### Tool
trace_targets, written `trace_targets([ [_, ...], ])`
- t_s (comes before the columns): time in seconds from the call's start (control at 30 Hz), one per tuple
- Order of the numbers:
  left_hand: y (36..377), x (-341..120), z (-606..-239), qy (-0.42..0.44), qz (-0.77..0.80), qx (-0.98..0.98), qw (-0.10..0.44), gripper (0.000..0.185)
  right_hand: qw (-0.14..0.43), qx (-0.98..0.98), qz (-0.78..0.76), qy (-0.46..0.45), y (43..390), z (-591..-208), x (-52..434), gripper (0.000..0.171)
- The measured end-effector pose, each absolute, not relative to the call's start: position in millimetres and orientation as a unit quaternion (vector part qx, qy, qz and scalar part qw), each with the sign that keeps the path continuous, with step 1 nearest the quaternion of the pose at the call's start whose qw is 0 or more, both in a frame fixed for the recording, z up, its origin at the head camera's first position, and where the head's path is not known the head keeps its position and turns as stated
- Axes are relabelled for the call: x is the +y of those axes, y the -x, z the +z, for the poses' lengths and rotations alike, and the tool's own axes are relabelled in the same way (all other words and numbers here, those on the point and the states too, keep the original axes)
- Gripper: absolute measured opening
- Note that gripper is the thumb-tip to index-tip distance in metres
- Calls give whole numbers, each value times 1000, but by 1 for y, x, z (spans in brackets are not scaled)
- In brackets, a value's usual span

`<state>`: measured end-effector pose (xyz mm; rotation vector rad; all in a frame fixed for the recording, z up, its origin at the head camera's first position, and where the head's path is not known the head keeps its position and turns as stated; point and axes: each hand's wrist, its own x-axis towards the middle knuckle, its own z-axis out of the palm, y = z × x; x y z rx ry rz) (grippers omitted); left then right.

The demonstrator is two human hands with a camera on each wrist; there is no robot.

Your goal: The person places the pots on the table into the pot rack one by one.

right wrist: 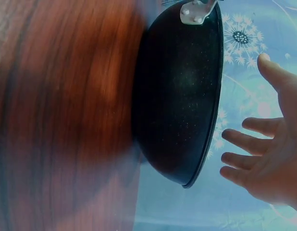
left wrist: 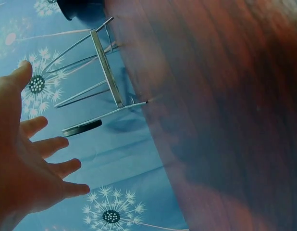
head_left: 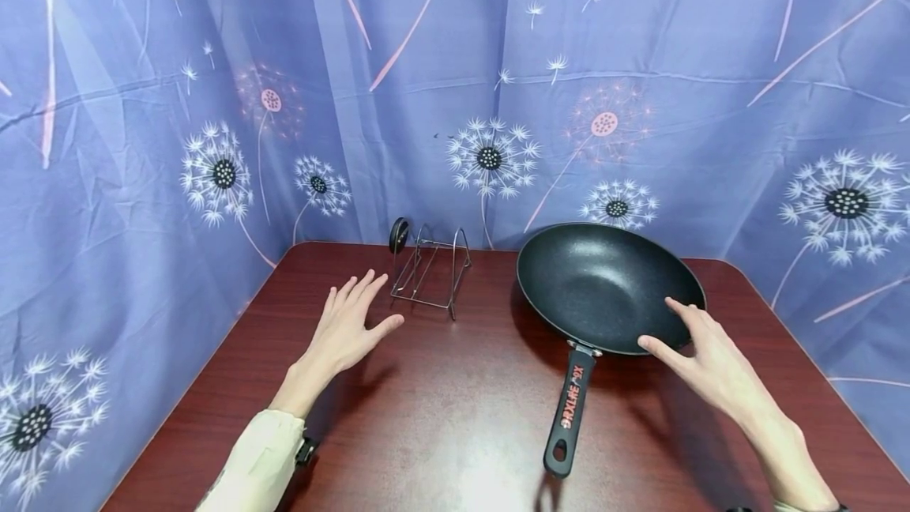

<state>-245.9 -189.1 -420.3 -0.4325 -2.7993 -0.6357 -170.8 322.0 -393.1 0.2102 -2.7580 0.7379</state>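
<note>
Reaching is where I stand: my right hand (head_left: 711,354), fingers spread, hovers at the black frying pan's (head_left: 604,283) near rim, gripping nothing. My left hand (head_left: 348,326), also spread and bare, hovers just left of the wire rack (head_left: 430,271). Next, I judge, comes closing on the pan.

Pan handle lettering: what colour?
Red-orange letters on the black pan handle; clearest in the head view.

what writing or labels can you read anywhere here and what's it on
"BRXLINE PAX", roughly: red letters running along the black handle of the black non-stick frying pan; the letters are small and partly unclear.
Nothing readable on the wire rack, dark wooden table or blue dandelion-print cloth.
</note>
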Motion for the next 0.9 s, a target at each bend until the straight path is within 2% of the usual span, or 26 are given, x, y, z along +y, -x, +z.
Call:
trace_targets([
  [0.33, 240, -173, -420, 182, -290, -930, 136, 57, 169, -944, 279, -40, 160, -395, 313, 62],
  [0.63, 236, -163, -417, 162, -360, -914, 92, 53, 169, -925, 339, -24, 155, -396, 307, 46],
  [0.9, 234, -158, -418, 172, -393, -899, 90, 49, 156, -911, 379, -42, 150, -396, 302, 39],
])
